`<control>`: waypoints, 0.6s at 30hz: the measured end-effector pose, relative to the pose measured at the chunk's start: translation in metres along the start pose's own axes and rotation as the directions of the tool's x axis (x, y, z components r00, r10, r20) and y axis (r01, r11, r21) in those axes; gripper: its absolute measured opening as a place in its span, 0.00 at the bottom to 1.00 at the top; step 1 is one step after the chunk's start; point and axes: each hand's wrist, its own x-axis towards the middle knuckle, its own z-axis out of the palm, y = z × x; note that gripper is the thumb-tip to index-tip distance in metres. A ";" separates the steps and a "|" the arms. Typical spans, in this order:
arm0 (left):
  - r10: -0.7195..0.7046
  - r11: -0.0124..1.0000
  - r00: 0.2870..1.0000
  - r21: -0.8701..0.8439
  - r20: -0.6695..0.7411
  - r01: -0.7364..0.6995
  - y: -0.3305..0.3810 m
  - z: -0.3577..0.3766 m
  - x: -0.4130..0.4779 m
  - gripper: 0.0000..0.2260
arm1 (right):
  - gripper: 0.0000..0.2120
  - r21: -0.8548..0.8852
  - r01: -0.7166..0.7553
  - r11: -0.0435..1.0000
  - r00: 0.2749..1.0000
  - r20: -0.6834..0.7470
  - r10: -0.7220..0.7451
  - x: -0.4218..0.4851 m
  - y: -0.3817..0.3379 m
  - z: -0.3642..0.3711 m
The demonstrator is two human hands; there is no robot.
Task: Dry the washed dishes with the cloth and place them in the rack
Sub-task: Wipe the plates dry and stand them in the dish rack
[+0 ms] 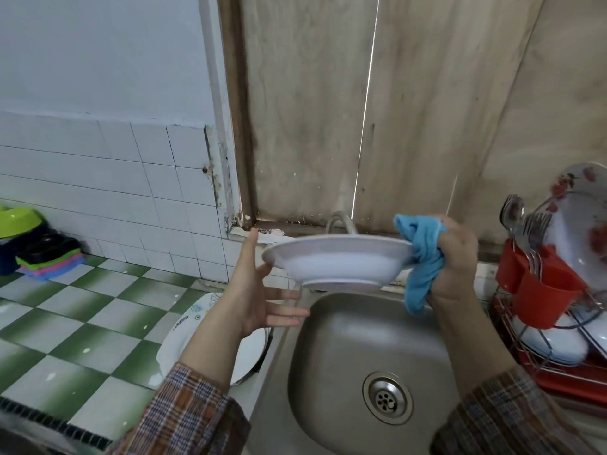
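1. KITCHEN SINK: Over the head cam I'm watching a person holding a white deep plate (338, 259) roughly level above the steel sink (345, 349), just in front of the tap (341, 221).
2. The R hand (456, 257) is curling tightly round a blue cloth (423, 254) and pinching the plate's R rim through it. The cloth's tail is hanging below the rim, toward the basin.
3. The L hand (259, 290) is standing wide open w/ its palm facing the plate, thumb pointing up, fingers straight & spread. The index tip seems to be touching the L rim from below. The other fingers are reaching under the plate and gripping nothing.
4. Both forearms are coming up from the frame's bottom in plaid sleeves (184, 415), the L one over the counter and the R one over the sink's R side.
5. Writing: a patterned plate (184, 336) is lying on the green & white checked counter (65, 323) beneath the L forearm. It's showing a small dark mark near its rim, which I'm finding too blurred to read.
6. At far R, beside the sink, a red wire rack (565, 379) is holding white bowls (555, 343) low down and a floral plate (578, 221) standing on edge. A red cutlery cup (538, 300) w/ forks & spoons (525, 221) is also sitting in it.
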 end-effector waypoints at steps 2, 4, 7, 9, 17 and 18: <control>-0.073 0.994 0.992 -0.068 0.105 0.080 -0.001 -0.003 0.003 0.24 | 0.08 -0.191 0.056 0.980 0.977 0.212 -0.014 -0.002 -0.008 -0.003; -0.071 0.984 0.985 -0.151 0.155 0.095 -0.002 -0.006 0.006 0.16 | 0.08 -0.297 -0.011 0.955 0.943 0.315 0.108 0.000 -0.015 -0.006; -0.034 0.979 0.994 -0.199 0.102 0.054 -0.003 -0.007 0.008 0.10 | 0.07 -0.386 -0.205 0.900 0.865 0.359 0.351 -0.001 -0.016 -0.010; 0.001 0.994 0.999 -0.112 0.048 0.004 -0.009 -0.003 0.010 0.10 | 0.06 -0.477 -0.197 0.857 0.854 0.345 0.388 -0.009 -0.008 -0.008; 0.177 0.982 0.982 0.078 -0.067 -0.171 -0.044 0.023 0.021 0.16 | 0.20 -0.790 -0.179 0.586 0.876 0.143 0.461 -0.066 0.071 0.017; 0.212 0.972 0.975 0.115 -0.063 -0.204 -0.046 0.025 0.021 0.16 | 0.22 -0.751 -0.216 0.624 0.849 0.171 0.500 -0.077 0.074 0.025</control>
